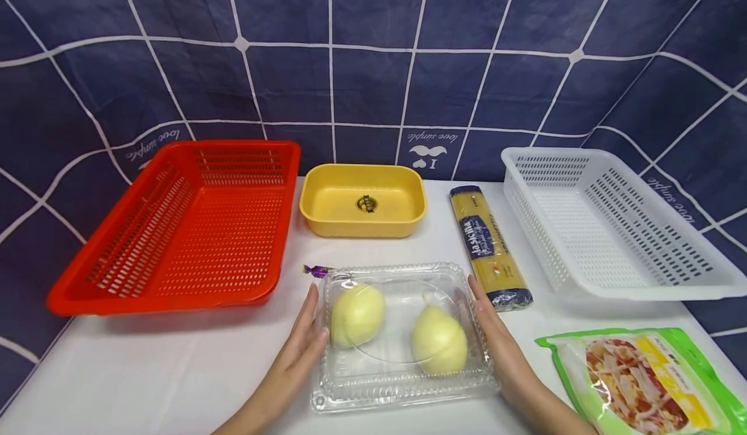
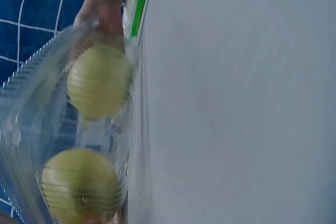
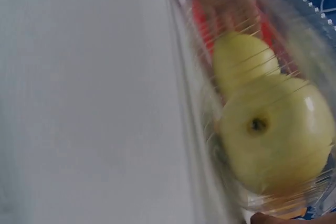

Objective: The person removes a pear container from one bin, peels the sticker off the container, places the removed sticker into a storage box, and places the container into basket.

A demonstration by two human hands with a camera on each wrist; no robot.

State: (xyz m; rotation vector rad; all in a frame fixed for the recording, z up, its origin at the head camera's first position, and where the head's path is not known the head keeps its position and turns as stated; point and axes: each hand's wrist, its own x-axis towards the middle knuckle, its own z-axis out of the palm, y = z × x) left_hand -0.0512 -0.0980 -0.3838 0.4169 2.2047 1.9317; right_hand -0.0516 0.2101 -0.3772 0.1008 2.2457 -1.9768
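A clear plastic clamshell box [image 1: 403, 383] is between the two hands in the head view, with two pale yellow pears [image 1: 358, 315] inside it. My left hand [image 1: 292, 357] presses the box's left side with fairly straight fingers. Against the opposite side lies my right hand [image 1: 504, 347], its fingers extended along the edge. In the left wrist view the pears [image 2: 100, 82] show through the ribbed wall. The right wrist view shows a pear [image 3: 275, 132] close up. Whether the box touches the table cannot be told. A small purple wrapped candy [image 1: 317, 271] lies behind its left corner.
A red basket [image 1: 280, 227] stands at left, a yellow tray [image 1: 363, 227] at the back and a white basket [image 1: 653, 290] at right. A spaghetti pack [image 1: 487, 247] lies beside the white basket. The green-edged food bag [image 1: 642, 383] lies front right on the white table [image 1: 146, 370].
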